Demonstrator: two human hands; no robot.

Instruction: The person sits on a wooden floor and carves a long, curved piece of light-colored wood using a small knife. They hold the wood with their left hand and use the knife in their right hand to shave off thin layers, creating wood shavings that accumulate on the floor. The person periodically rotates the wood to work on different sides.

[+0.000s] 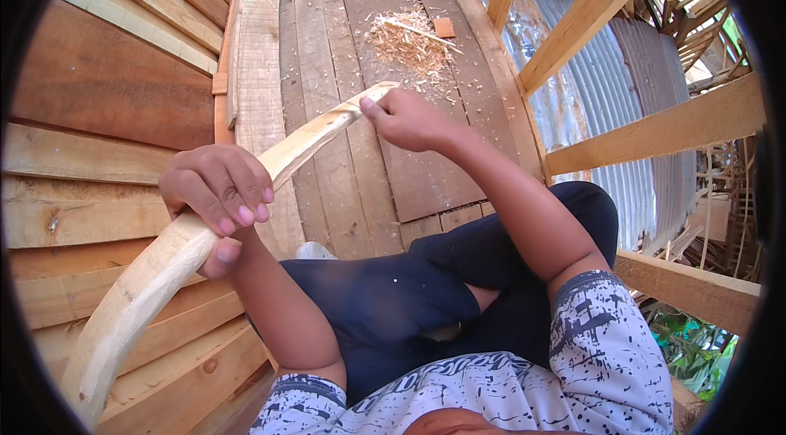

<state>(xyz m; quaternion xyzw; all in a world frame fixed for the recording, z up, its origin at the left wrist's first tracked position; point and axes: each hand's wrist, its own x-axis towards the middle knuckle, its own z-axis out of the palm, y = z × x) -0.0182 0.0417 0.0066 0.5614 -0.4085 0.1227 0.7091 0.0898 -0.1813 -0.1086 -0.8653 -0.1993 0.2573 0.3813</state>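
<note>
A long pale piece of wood, whittled along its faces, slants from the lower left up to the middle of the view. Around its middle stretch my left hand is closed, fingers over the top and thumb below. My right hand grips the far, thinner end, thumb pressed along it. The wood is held up above the plank floor, across the front of my bent legs. Part of the far end is hidden by my right hand.
A pile of wood shavings lies on the plank floor, with a small reddish wood block beside it. A board wall rises at left. Wooden posts and corrugated metal sheets stand at right.
</note>
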